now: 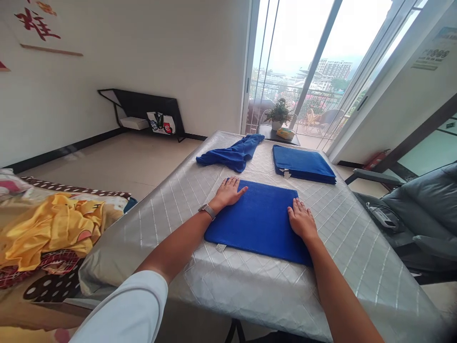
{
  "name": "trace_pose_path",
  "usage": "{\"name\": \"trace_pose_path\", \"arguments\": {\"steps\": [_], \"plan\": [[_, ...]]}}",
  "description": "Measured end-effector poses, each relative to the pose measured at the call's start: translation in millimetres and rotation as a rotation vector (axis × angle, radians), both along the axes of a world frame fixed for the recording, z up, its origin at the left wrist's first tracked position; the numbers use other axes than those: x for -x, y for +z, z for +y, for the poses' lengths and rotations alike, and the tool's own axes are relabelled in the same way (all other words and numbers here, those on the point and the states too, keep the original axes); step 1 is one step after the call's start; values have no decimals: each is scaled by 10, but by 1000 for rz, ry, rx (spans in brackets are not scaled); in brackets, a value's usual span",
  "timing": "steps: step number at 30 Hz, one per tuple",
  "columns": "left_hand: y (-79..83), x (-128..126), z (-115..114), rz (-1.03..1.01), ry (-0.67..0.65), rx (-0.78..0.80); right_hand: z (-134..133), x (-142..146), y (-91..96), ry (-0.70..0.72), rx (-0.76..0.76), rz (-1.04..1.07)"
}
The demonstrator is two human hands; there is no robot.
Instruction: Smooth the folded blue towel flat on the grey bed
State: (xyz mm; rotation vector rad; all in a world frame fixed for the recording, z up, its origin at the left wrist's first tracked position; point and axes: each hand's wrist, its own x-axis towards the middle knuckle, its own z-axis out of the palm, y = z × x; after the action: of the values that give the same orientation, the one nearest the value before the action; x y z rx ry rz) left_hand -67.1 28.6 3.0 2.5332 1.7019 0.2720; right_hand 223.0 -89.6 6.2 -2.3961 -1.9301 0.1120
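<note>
A blue cloth (262, 221), smooth and roughly rectangular, lies flat in front of me, with a small white tag (221, 247) sticking out at its near left edge. On its far left corner rests my left hand (230, 191), fingers stretched out and a watch (207, 210) on the wrist. My right hand (302, 219) lies flat along the cloth's right edge, fingers extended. Beyond them, a crumpled blue cloth (233, 153) sits at the far left. At the far right is a neat stack of folded blue cloths (303, 163) with white tags.
The table wears a shiny quilted silver cover (153, 228). Yellow fabric (57, 224) is heaped on bedding at left. A dark armchair (424, 209) stands close on the right. Behind the table, a small stand (264, 131) holds a potted plant (279, 114) by the glass door.
</note>
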Motion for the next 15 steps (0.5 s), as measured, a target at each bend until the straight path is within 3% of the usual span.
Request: {"name": "trace_pose_path", "arguments": {"steps": [4, 7, 11, 15], "plan": [[68, -23, -51, 25, 32, -88, -10, 27, 7, -15, -21, 24], [144, -217, -155, 12, -23, -167, -12, 42, 7, -21, -28, 36], [202, -850, -463, -22, -309, -148, -16, 34, -6, -17, -31, 11], [151, -1588, -773, -83, -527, -200, -47, -13, -18, 28, -4, -66]]}}
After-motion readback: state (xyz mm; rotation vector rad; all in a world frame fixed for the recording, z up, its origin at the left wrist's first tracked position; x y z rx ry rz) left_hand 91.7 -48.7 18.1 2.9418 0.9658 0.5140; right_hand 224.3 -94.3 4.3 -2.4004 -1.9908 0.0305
